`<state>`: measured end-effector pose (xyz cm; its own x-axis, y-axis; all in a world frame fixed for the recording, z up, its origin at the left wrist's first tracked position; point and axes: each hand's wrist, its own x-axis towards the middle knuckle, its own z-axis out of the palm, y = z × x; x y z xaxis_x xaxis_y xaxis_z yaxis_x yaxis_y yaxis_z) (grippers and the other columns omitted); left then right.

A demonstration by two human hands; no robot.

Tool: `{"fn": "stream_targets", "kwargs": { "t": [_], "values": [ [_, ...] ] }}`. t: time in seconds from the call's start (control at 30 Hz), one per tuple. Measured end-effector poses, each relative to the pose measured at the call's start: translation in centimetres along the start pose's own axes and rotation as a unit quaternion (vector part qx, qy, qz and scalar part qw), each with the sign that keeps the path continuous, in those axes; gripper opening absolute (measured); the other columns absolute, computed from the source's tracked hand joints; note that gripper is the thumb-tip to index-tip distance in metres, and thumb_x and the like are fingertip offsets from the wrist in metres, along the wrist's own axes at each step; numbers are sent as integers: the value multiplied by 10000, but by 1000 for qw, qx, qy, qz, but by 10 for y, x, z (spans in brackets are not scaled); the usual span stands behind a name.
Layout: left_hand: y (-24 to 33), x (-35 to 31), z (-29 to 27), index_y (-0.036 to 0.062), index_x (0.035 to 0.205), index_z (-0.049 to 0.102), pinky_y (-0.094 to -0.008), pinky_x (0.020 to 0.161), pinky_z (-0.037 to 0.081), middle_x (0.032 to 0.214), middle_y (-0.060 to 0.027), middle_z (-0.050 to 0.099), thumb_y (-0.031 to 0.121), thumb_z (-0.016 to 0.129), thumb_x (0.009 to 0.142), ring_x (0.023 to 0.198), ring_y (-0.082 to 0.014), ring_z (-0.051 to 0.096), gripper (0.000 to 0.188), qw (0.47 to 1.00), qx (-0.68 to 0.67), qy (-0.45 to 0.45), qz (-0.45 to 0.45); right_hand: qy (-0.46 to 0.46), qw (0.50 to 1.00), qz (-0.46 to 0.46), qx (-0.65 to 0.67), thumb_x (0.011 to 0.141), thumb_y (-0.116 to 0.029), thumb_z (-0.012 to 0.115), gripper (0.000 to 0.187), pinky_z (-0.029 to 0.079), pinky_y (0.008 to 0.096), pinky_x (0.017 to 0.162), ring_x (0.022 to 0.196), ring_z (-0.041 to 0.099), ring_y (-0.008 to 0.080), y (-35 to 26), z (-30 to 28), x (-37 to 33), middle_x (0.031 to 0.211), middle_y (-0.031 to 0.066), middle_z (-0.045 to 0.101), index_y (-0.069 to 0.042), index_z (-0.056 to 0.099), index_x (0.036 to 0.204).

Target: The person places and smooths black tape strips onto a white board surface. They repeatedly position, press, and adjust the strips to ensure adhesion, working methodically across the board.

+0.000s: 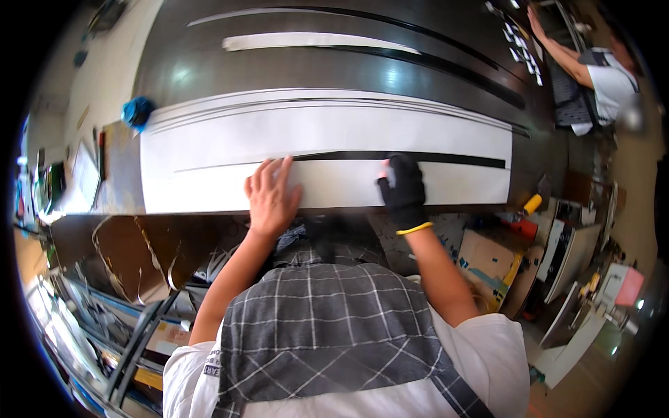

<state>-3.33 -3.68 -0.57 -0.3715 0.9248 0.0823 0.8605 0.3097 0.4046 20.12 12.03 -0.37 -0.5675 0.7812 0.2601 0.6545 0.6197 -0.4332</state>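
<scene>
- Head view: a bare left hand (273,196) lies open, fingers spread, on white sheeting (327,129) across a dark bench (167,76).
- A narrow black strip (460,159) runs across the sheeting, its left end at the left hand's fingertips, its longer stretch reaching past the right hand to the sheeting's right side.
- The right hand (404,182), in a black glove with a yellow cuff (415,228), rests over the strip's near edge; blurred, it does not show whether its fingers are closed on it.
- Beyond both hands, a white strip (313,40) lies well apart on the bench.
- A blue bundle (136,113) sits at the sheeting's far left corner.
</scene>
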Motion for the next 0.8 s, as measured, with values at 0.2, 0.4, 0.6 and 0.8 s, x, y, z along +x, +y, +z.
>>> {"fn": "stream_targets", "kwargs": {
  "t": [0.2,0.4,0.6,0.8],
  "values": [
    [-47,-3,-13,65,1539,236,-392,1058,370,1390,-173,516,16,503,936,1249,-255,501,661,867,-468,118,-126,-177,974,-97,108,736,-148,689,223,487,471,852,1006,576,364,-167,74,45,1037,153,610,-66,600,923],
    [-79,-56,-35,-11,1238,602,-340,971,448,1167,-142,678,-5,538,929,1096,-207,624,316,858,-397,237,-227,-174,981,-58,69,765,-135,663,146,502,445,767,924,587,338,-136,66,53,925,127,613,-58,600,873],
    [-32,-54,-6,30,1138,624,-457,863,506,1112,-172,631,49,673,736,1019,-377,608,405,952,-285,27,109,-258,960,-96,55,744,-190,712,161,534,435,735,936,604,322,-208,101,71,930,116,607,-77,619,810],
    [-14,-3,32,17,1409,462,-447,1184,217,1519,-142,405,244,549,918,1449,-272,319,548,979,-169,56,98,-270,953,-133,37,768,-181,683,124,512,448,709,884,599,331,-262,139,86,930,112,603,-78,620,797]
  ]
}}
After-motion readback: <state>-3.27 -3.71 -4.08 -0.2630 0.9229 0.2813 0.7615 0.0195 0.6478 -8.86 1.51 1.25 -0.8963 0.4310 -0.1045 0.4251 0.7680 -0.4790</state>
